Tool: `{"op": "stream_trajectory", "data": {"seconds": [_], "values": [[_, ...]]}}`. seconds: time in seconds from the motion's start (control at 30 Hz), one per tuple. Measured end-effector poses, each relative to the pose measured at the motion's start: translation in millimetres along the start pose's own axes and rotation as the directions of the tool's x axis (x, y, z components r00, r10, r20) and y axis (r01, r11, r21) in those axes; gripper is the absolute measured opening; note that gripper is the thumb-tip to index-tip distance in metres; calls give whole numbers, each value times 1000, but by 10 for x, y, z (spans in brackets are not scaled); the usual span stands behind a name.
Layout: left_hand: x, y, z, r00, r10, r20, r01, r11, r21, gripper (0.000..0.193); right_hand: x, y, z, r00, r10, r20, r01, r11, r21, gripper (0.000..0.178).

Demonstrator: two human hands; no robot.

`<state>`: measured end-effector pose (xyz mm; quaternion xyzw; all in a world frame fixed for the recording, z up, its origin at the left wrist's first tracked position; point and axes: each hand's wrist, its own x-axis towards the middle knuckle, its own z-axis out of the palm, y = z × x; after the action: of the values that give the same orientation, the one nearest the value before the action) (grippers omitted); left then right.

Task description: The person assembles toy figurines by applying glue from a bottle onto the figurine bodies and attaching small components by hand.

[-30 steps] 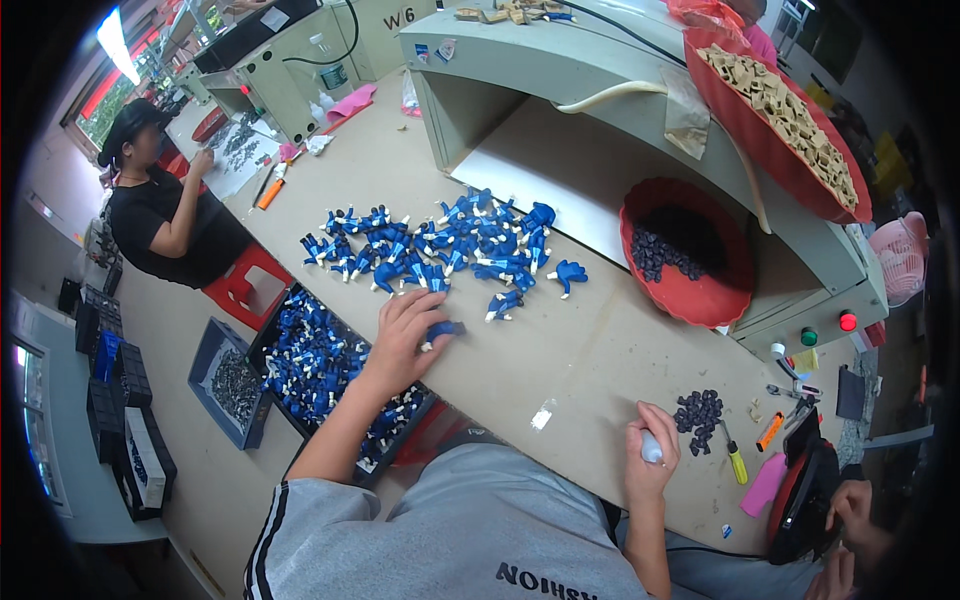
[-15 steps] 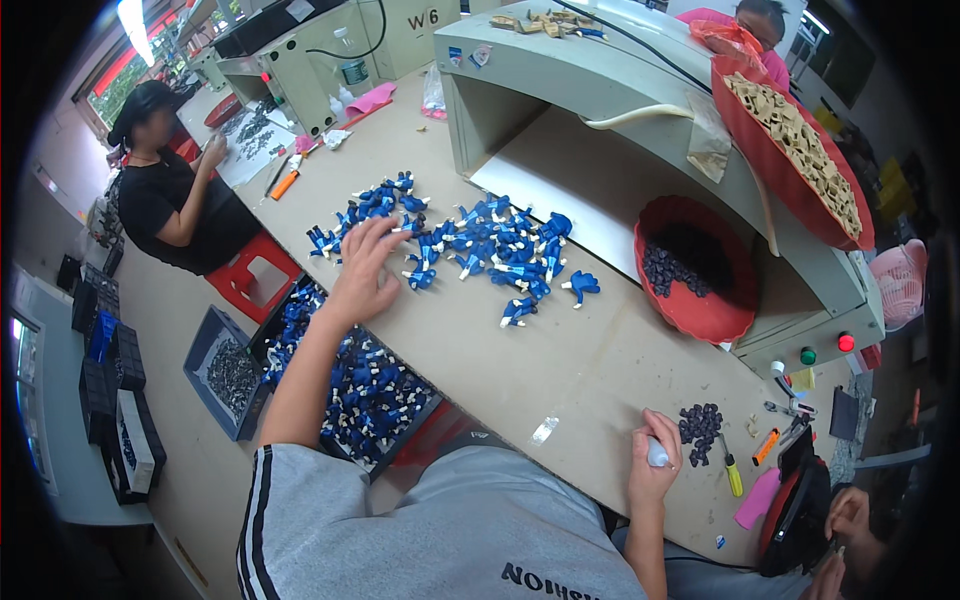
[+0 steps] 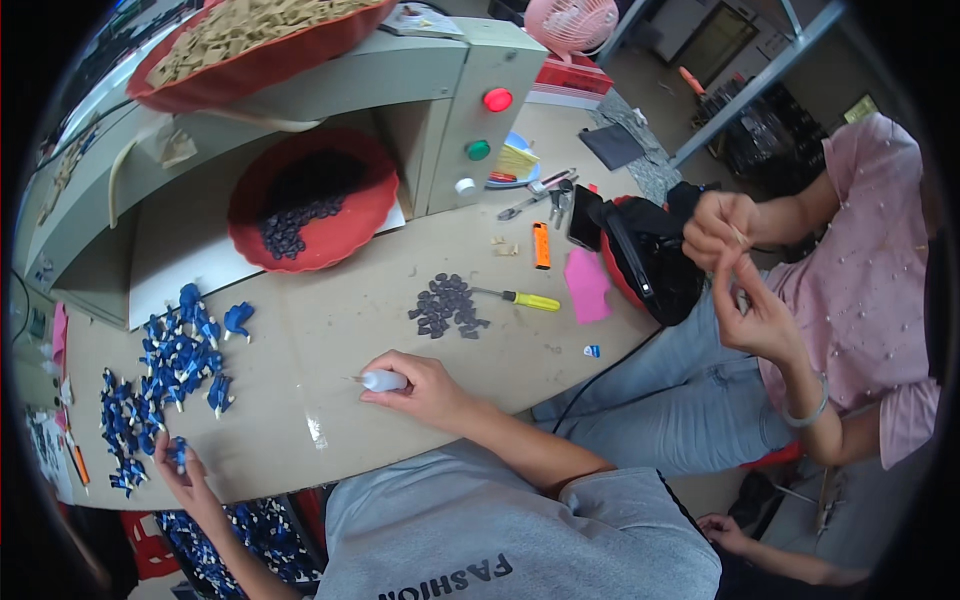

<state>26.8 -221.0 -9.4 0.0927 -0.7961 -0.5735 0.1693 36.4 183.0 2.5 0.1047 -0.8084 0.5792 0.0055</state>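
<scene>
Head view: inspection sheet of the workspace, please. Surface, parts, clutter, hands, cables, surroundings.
Surface: beige tabletop with a shiny strip near the front edge.
Parts: blue figures spread at left; dark pieces heaped mid-table.
Clutter: yellow-handled screwdriver beside the heap; pink piece farther right.
Hands: left hand at the blue figures, grip unclear; right hand holds a small pale bottle.
Cables: black cable near the table edge.
Surroundings: co-worker in pink at right.

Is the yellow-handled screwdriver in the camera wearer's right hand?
No, the right hand holds a small pale bottle, while the yellow-handled screwdriver lies on the table beside the dark pieces.
</scene>
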Motion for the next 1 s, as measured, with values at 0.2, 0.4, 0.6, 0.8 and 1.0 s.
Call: {"op": "stream_trajectory", "data": {"seconds": [0.2,0.4,0.6,0.8,1.0], "values": [[-488,803,1231,871,-226,437,453,715,-533,66,-83,-74,29,988,-72,-136,90,988,125,35],[-658,929,1781,651,-179,738,707,496,-504,55,-103,10,174,978,-163,-127,175,981,86,41],[-560,982,1737,718,-139,682,564,691,-453,49,-56,-5,172,984,-164,-71,172,978,119,42],[-487,700,1842,788,-79,611,432,779,-455,37,-145,71,65,934,28,-355,78,957,279,33],[-511,670,1877,872,10,489,264,831,-489,30,-48,63,75,867,-178,-466,265,956,129,30]]}}
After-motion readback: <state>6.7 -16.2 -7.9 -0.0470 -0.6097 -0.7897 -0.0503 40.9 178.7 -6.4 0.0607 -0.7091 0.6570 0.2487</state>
